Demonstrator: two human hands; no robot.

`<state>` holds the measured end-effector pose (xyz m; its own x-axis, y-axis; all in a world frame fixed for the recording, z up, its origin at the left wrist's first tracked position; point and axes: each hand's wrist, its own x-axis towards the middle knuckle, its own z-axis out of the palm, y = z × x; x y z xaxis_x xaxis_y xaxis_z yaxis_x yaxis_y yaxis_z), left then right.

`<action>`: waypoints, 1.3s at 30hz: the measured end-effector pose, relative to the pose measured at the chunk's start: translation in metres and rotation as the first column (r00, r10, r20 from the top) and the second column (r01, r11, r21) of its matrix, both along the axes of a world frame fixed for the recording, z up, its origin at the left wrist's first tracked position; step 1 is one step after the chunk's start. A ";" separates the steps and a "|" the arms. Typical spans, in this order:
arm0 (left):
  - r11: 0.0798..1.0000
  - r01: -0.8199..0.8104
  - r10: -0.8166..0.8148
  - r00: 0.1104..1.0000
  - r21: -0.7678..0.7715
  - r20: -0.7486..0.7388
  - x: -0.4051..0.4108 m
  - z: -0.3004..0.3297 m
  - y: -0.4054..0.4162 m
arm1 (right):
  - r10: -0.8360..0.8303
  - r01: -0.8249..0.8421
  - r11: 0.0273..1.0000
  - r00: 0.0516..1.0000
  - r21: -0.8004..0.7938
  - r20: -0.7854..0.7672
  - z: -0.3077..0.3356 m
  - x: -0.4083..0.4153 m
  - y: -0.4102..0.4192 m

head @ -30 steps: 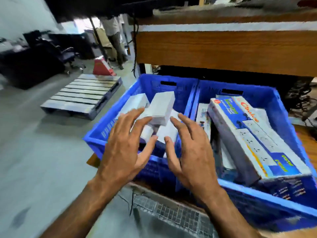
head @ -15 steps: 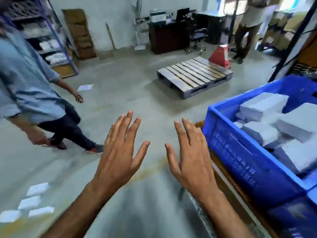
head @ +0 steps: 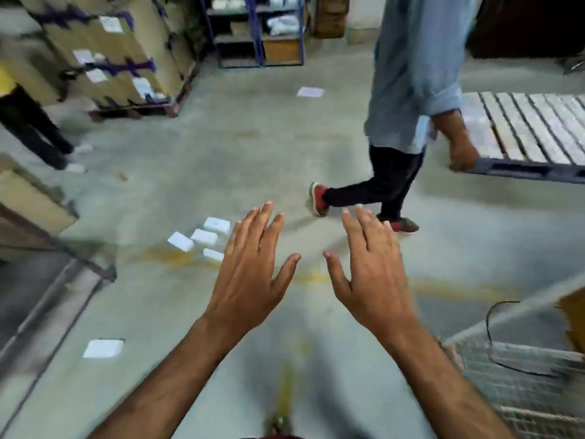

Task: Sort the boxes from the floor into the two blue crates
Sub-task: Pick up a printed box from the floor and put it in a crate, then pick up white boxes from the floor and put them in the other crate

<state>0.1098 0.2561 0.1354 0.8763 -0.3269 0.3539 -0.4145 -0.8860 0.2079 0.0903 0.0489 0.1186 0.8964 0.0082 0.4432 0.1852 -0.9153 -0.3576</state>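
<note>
While we hold our left hand (head: 250,274) and right hand (head: 373,274) empty with fingers spread, small white boxes (head: 202,237) lie on the floor just left of our left fingertips.

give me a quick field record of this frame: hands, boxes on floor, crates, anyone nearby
left hand: left hand open, fingers spread, holds nothing
right hand: right hand open, holds nothing
boxes on floor: cluster of four white boxes ahead left; single white box nearer, left
blue crates: not in view
nearby: person in light blue shirt walking past ahead right
other: wooden pallet far right
</note>
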 end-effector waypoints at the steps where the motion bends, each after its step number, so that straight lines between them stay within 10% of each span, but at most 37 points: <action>1: 1.000 -0.030 0.030 0.999 -0.004 -0.015 -0.001 -0.006 0.024 | 0.039 -0.039 0.999 0.999 -0.009 -0.022 -0.004 0.008 0.023; 21: 0.712 -0.687 0.694 0.655 0.146 -0.299 0.011 -0.088 0.304 | 0.637 -0.675 0.737 0.715 -0.046 -0.286 -0.094 0.180 0.342; 31: 0.571 -0.806 0.797 0.500 0.154 -0.338 0.060 -0.098 0.375 | 0.756 -0.836 0.542 0.528 -0.083 -0.387 -0.117 0.246 0.457; 39: 0.629 -0.764 0.726 0.510 0.145 -0.461 0.121 -0.144 0.451 | 0.669 -0.822 0.555 0.533 -0.130 -0.518 -0.156 0.286 0.539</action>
